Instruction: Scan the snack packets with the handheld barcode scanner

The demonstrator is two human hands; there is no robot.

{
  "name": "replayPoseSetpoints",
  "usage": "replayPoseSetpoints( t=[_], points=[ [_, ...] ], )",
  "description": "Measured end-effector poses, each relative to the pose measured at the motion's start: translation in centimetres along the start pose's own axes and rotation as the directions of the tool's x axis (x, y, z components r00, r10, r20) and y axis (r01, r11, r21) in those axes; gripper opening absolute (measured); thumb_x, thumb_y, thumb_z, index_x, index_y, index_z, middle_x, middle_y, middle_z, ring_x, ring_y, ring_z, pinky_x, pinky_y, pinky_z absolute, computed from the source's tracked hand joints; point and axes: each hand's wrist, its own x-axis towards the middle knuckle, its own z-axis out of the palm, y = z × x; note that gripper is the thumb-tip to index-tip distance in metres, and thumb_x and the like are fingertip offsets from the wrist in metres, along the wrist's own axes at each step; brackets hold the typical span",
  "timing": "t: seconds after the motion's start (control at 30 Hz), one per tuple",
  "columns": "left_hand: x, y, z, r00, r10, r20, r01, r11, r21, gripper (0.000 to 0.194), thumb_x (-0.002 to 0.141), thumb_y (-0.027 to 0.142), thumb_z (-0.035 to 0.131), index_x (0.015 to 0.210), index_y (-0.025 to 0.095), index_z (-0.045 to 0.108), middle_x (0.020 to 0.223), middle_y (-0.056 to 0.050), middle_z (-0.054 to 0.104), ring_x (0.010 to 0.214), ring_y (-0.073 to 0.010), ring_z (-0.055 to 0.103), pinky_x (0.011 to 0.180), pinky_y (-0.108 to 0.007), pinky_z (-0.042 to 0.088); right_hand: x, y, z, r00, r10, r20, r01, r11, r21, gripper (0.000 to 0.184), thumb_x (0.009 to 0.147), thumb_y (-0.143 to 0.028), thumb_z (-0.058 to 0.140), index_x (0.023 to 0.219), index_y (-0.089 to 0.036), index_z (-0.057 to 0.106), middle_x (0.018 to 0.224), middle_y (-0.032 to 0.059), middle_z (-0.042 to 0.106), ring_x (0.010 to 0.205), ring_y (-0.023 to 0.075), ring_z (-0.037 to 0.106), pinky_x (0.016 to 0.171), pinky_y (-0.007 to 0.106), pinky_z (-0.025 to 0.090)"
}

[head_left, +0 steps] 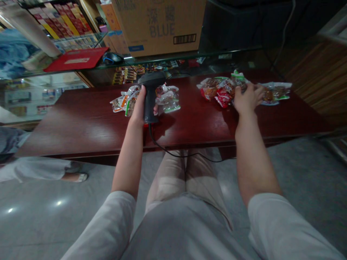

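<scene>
Scanner (150,95), dark, pistol-shaped: standing upright over the left half of the table, handle downward. The left hand (140,108) is clamping on its handle, the thumb lying along the near side and fingertips showing on the other.

Cable (162,147), black, thin: hanging from the base of the handle, sagging past the table's front edge and running to the right.

Packets, left group (170,102): clear wrappers, some with green or orange edges, lying on the table behind and to either side of the scanner.

Packets, right group (214,88): clear and red wrappers, brown contents, lying in a loose heap. The right hand (248,97) is reaching palm-down over them, fingers slightly apart; whether it is gripping any packet, one cannot tell.

Table (94,124): dark red-brown, carrying both groups.

Behind the table: a glass shelf is supporting a cardboard box (162,27) marked "BLUE", a computer mouse (112,58) and a red folder (77,60).

At far left: another person's shoe (82,177) is resting on the floor (100,224).
</scene>
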Motion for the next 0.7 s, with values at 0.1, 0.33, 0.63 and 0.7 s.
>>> replayPoseSetpoints(
  t=[0.1,0.33,0.63,0.7],
  points=[
    [0.0,-0.1,0.0,0.999,-0.039,0.008,0.038,0.998,0.056,0.069,0.101,0.062,0.010,0.139,0.022,0.050,0.061,0.000,0.048,0.042,-0.0118,0.045,0.045,-0.024,0.033,0.1,0.4,-0.1,0.999,-0.022,0.031,0.021,0.998,0.057,0.039,0.098,-0.044,0.044,0.125,-0.019,0.057,0.139,0.0277,0.044,0.135,0.0438,0.033,0.104,0.067,0.024],
    [0.1,-0.1,0.1,0.999,-0.018,-0.033,0.019,0.999,0.047,0.068,0.102,0.057,0.008,0.126,0.019,0.059,0.066,-0.001,0.050,0.044,-0.0098,0.044,0.044,-0.023,0.034,0.6,1.5,1.1,0.997,-0.076,-0.019,0.076,0.996,0.056,0.046,0.095,-0.044,0.048,0.136,-0.023,0.051,0.142,0.0249,0.047,0.137,0.0430,0.035,0.107,0.068,0.025],
    [0.4,-0.3,0.1,1.000,-0.014,-0.001,0.014,0.999,-0.051,0.061,0.099,0.067,0.028,0.122,0.021,0.060,0.073,-0.004,0.061,0.052,-0.0128,0.057,0.043,-0.023,0.040,-2.7,-3.2,-0.2,0.940,-0.341,-0.021,0.342,0.936,0.084,0.046,0.094,-0.041,0.049,0.137,-0.022,0.048,0.147,0.0215,0.042,0.144,0.0427,0.028,0.109,0.071,0.025],
    [0.7,-0.2,-0.1,0.999,-0.049,-0.013,0.049,0.999,-0.022,0.066,0.094,0.075,0.033,0.125,0.022,0.059,0.075,-0.004,0.062,0.062,-0.0173,0.065,0.048,-0.024,0.044,-4.2,-5.6,1.0,0.884,-0.454,0.116,0.437,0.888,0.144,0.039,0.094,-0.044,0.051,0.127,-0.023,0.057,0.138,0.0186,0.053,0.138,0.0409,0.038,0.110,0.067,0.029]
  ],
)
